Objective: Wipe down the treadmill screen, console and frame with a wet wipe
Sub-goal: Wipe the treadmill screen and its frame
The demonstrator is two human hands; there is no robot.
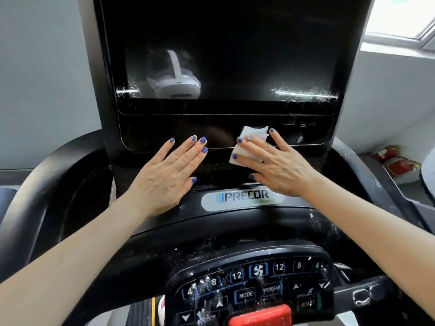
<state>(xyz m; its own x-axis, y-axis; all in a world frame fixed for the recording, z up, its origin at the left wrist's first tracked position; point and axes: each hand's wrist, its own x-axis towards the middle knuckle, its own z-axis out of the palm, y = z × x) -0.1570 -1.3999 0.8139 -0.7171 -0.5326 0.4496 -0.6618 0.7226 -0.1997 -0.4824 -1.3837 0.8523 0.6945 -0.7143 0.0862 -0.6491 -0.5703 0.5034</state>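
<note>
The treadmill's dark screen [235, 57] stands upright ahead, streaked with wet marks along its lower edge. Below it runs a glossy black panel [179, 130], and under that the console ledge with the PRECOR badge [242, 198]. My right hand [275, 165] lies flat on a white wet wipe [253, 135], pressing it against the panel's lower right part. My left hand [169, 172] rests flat with fingers spread on the ledge just left of centre, holding nothing. The button console [254, 285] near me is speckled with droplets.
Black curved handrails [40, 184] flank the console on both sides. A red stop button [261, 315] sits at the bottom edge. Ports [299, 124] sit at the panel's right end. Red extinguishers [395, 161] stand by the wall at right, under a window [404, 15].
</note>
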